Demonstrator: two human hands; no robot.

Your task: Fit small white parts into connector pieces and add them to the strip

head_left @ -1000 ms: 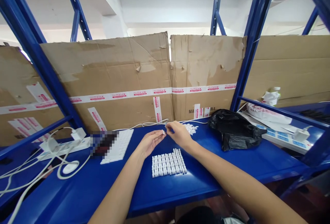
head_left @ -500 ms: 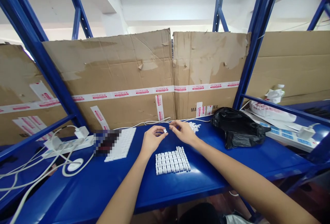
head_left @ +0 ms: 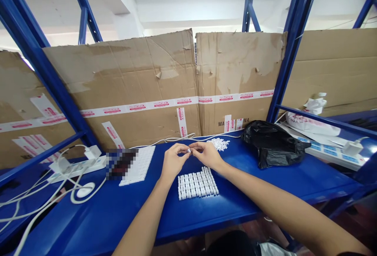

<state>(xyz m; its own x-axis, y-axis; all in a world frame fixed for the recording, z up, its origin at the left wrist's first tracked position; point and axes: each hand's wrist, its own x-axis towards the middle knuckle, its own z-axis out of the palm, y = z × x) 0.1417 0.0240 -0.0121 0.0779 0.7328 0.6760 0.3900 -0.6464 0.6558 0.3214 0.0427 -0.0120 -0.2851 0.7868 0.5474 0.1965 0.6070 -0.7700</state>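
Observation:
Between the fingertips of my left hand (head_left: 174, 159) and my right hand (head_left: 206, 154) is a small white plastic piece (head_left: 189, 150). Both hands pinch it, and the fingers cover most of it. Just below them on the blue table (head_left: 123, 213) lies a block of white plastic pieces (head_left: 196, 183), lined up side by side in close rows. Behind my right hand is a loose pile of tiny white parts (head_left: 220, 143).
On the left lie a white sheet of pieces (head_left: 143, 163), a power strip (head_left: 97, 163) and tangled white cables (head_left: 66, 177). A black plastic bag (head_left: 272, 146) sits at the right, near another power strip (head_left: 326, 152). Cardboard panels (head_left: 141, 75) stand along the back.
My right hand has moved left, and its fingertips now meet the left hand's at the small white piece. More of the loose pile shows behind it.

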